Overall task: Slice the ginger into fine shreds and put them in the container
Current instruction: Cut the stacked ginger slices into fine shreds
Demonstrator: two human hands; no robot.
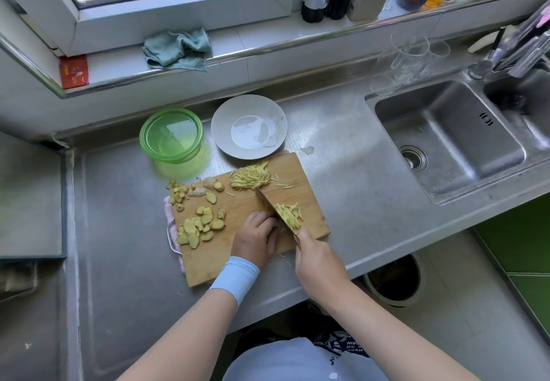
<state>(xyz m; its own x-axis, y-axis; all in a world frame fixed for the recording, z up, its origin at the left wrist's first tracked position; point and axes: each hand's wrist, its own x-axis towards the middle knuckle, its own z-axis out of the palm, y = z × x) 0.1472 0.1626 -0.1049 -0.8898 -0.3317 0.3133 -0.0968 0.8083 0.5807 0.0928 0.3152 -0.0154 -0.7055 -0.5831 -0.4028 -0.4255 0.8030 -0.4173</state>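
Note:
A wooden cutting board (253,258) lies on the steel counter. Ginger slices (198,227) are scattered over its left side. One pile of fine shreds (251,176) lies at the far edge, and a smaller pile (290,214) lies beside the knife blade (272,209). My right hand (317,264) grips the knife handle. My left hand (256,236), fingers curled down, presses on ginger hidden under it, right against the blade's left side. A green round container (171,135) stands empty beyond the board's far left corner.
A grey plate (223,118) sits behind the board, next to the container. A double steel sink (446,139) lies to the right, with clear glasses (407,59) behind it. A green cloth (177,48) rests on the windowsill. A bin (393,281) stands below the counter edge.

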